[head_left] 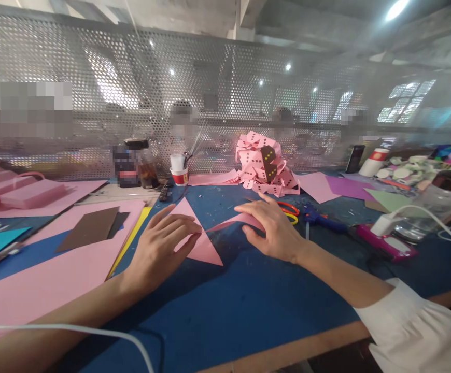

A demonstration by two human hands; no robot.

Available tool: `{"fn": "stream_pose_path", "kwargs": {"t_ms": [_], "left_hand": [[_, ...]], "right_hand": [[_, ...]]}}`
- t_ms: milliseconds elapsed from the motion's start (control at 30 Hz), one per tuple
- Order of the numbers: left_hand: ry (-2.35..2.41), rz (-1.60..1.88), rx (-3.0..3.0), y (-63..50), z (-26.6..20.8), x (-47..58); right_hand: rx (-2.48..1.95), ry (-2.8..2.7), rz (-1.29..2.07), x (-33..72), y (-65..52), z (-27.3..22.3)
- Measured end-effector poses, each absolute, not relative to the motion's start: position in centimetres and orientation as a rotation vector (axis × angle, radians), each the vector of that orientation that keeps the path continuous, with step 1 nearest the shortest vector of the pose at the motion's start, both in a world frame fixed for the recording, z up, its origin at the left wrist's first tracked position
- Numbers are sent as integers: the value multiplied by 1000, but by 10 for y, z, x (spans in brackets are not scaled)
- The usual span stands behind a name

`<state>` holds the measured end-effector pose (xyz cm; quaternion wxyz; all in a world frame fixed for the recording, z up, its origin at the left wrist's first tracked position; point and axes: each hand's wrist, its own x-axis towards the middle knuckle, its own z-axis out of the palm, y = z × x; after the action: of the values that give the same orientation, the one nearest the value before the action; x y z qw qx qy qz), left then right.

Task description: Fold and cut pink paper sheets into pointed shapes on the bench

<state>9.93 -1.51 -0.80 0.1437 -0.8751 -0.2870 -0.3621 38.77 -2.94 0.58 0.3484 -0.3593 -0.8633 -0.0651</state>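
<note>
My left hand (169,239) is closed, its thumb and forefinger pinched at the narrow tip of a curved piece of pink paper (229,224). That piece bends across to my right hand (270,225), whose thumb and fingers are curled round its wider end. Beneath and beside the left fingers shows a flat pink paper with pointed corners (206,251). Whether the two pink parts are joined is hidden by the left hand. Beyond my right hand stands a pile of folded pink paper pieces with dark dots (256,160), one of them dark with yellow dots.
Scissors with red and yellow handles (290,211) and a blue glue gun (324,220) lie right of my right hand. Further right are a magenta power strip (389,243) and a clear jar (423,207). Pink sheets (66,295) cover the left side. A paper cup (179,176) stands behind.
</note>
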Motion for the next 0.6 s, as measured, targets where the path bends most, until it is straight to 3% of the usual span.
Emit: {"fn": "stream_pose_path", "kwargs": {"t_ms": [267,467,600], "left_hand": [[-708,-897,-2496,-14,-1,81],[-647,-651,-2837,-39,-14,80],[-628,-691,-2890,-46,-19,89]], "right_hand": [[-847,-2408,-345,399,-32,15],[-851,-2729,-122,398,-54,4],[-902,-2753,48,398,-62,4]]}}
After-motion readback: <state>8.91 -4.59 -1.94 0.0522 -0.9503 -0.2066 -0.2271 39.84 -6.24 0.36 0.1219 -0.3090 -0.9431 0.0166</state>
